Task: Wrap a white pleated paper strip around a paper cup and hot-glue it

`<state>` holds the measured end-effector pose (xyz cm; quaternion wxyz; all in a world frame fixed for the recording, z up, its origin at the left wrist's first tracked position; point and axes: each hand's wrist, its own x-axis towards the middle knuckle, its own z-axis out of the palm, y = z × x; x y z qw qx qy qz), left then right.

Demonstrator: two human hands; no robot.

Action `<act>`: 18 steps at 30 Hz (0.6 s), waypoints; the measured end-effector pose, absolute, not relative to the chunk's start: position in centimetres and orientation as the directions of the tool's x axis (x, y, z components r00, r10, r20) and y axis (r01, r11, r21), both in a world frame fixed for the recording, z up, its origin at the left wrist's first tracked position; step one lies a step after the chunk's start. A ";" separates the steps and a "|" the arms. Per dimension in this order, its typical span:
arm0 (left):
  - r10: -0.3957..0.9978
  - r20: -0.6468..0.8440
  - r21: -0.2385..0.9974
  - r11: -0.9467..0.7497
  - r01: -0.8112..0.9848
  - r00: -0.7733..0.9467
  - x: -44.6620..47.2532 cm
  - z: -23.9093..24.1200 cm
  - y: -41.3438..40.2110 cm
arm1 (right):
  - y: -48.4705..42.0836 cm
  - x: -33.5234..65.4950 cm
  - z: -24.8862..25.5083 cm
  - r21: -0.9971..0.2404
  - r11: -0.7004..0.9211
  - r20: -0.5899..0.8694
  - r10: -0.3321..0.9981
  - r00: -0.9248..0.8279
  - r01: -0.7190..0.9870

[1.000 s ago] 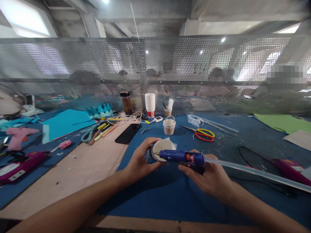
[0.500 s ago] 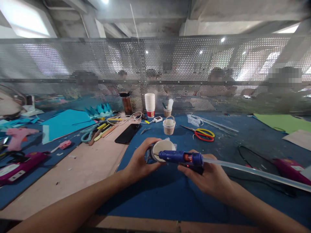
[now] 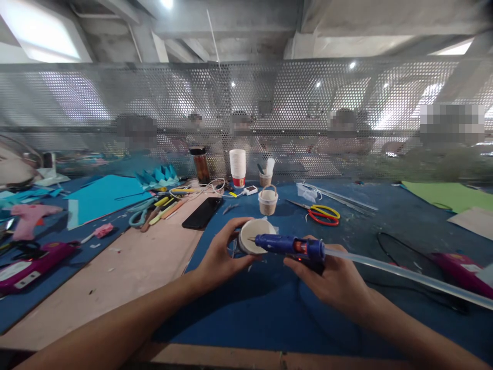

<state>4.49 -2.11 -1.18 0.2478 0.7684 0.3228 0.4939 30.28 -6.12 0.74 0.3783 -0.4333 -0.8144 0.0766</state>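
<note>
My left hand (image 3: 225, 250) is wrapped round a paper cup (image 3: 252, 229), its pale round opening facing up toward me. In my right hand (image 3: 333, 275) is a blue hot glue gun (image 3: 283, 243) with a small red light lit. The gun's metal tip lies over the cup's opening; whether it touches the inside I cannot tell. A long clear glue stick (image 3: 400, 275) runs out of the gun's back to the right. Beyond the cup stands a small handled basket (image 3: 268, 201) made from a cup.
Scissors (image 3: 322, 214) with red and yellow handles lie right of the basket. A black phone (image 3: 202, 213) lies at left, near several tools. A cup stack (image 3: 238, 167) and a brown jar (image 3: 200, 165) stand before a perforated screen (image 3: 292, 97). Purple power strips (image 3: 36, 267) flank the work area.
The glue gun and my right hand have shifted slightly to the right. The cup has tilted a little, its opening turned slightly more to the left.
</note>
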 end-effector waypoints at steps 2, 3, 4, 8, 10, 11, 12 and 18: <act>0.760 0.581 0.725 -0.646 0.239 0.293 4.4 -1.2 -2.0 | -6.1 30.3 0.7 -0.433 0.617 0.580 0.749 -0.321 0.657; 0.766 0.576 0.732 -0.639 0.236 0.287 4.4 -1.2 -2.0 | -6.1 30.3 0.7 -0.425 0.624 0.590 0.740 -0.322 0.656; 0.769 0.574 0.736 -0.636 0.234 0.282 4.5 -1.2 -2.0 | -6.1 30.3 0.7 -0.418 0.630 0.597 0.733 -0.325 0.654; 0.749 0.600 0.701 -0.661 0.267 0.280 4.7 -1.2 -2.1 | -6.2 30.0 0.8 -0.409 0.658 0.608 0.713 -0.349 0.632; 0.726 0.627 0.662 -0.687 0.300 0.282 4.7 -1.2 -2.1 | -6.3 29.9 1.0 -0.417 0.663 0.595 0.716 -0.365 0.621; 0.715 0.641 0.641 -0.699 0.316 0.281 4.7 -1.2 -2.0 | -6.4 29.9 1.1 -0.421 0.663 0.584 0.720 -0.374 0.619; 0.706 0.652 0.624 -0.707 0.333 0.277 4.7 -1.3 -2.0 | -6.4 29.9 1.2 -0.423 0.661 0.576 0.724 -0.379 0.620; 0.701 0.668 0.576 -0.699 0.423 0.249 4.3 -1.7 -1.6 | -6.9 29.8 1.7 -0.415 0.657 0.553 0.731 -0.399 0.629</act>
